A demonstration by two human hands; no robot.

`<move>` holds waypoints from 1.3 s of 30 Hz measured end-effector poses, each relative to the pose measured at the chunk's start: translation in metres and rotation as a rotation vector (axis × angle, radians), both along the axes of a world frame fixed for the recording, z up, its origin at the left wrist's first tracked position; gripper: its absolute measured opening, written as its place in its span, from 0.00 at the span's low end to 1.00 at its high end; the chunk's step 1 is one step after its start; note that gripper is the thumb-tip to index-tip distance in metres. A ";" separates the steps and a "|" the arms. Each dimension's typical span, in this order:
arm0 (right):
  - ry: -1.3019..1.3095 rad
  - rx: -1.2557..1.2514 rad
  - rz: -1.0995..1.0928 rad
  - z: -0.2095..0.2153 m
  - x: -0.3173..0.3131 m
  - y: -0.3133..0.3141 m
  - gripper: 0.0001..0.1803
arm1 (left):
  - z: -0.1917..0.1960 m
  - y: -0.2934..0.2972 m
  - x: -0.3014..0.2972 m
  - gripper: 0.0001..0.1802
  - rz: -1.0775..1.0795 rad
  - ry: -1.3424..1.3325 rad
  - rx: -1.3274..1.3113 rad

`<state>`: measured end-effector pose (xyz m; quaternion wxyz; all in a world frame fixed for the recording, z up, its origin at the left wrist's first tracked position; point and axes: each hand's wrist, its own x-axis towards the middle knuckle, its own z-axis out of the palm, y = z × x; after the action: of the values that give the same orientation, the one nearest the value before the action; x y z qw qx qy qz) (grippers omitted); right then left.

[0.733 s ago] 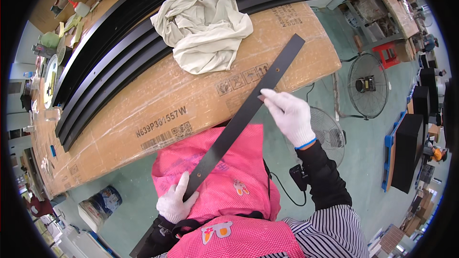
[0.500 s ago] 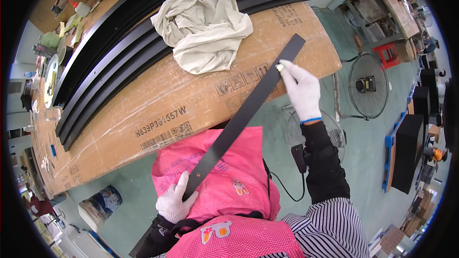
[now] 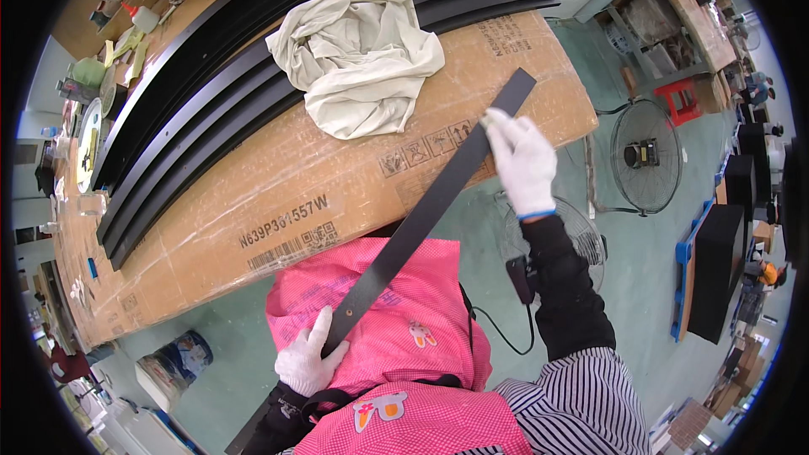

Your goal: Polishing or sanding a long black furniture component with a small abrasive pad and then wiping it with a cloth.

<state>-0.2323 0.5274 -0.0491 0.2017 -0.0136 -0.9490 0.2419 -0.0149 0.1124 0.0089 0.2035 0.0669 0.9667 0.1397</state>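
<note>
My left grip (image 3: 308, 362) holds the black strip (image 3: 421, 212); my right grip (image 3: 524, 164), pinched narrow, seems to work its face by the worktop's (image 3: 190, 257) right corner; next probably needs steadiness.

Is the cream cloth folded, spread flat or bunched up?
Bunched up: the cream cloth lies in a loose, creased heap, partly over the black strips.

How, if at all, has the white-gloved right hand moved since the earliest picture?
Yes: relative to the broad brown cardboard, the right hand moved forward, slightly right.
</note>
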 end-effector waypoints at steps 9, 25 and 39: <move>-0.241 -0.161 0.185 0.065 0.044 -0.066 0.10 | 0.007 0.004 -0.007 0.47 -0.003 -0.119 -0.040; -0.233 -0.290 0.144 0.046 0.072 -0.059 0.14 | 0.009 0.010 -0.009 0.46 -0.006 -0.122 -0.022; -0.223 -0.243 0.140 0.045 0.079 -0.056 0.14 | 0.014 0.014 -0.013 0.46 0.004 -0.163 -0.020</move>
<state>-0.1537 0.4715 -0.0046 0.0746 0.0014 -0.9280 0.3651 -0.0282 0.1260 0.0229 0.2820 0.0513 0.9484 0.1356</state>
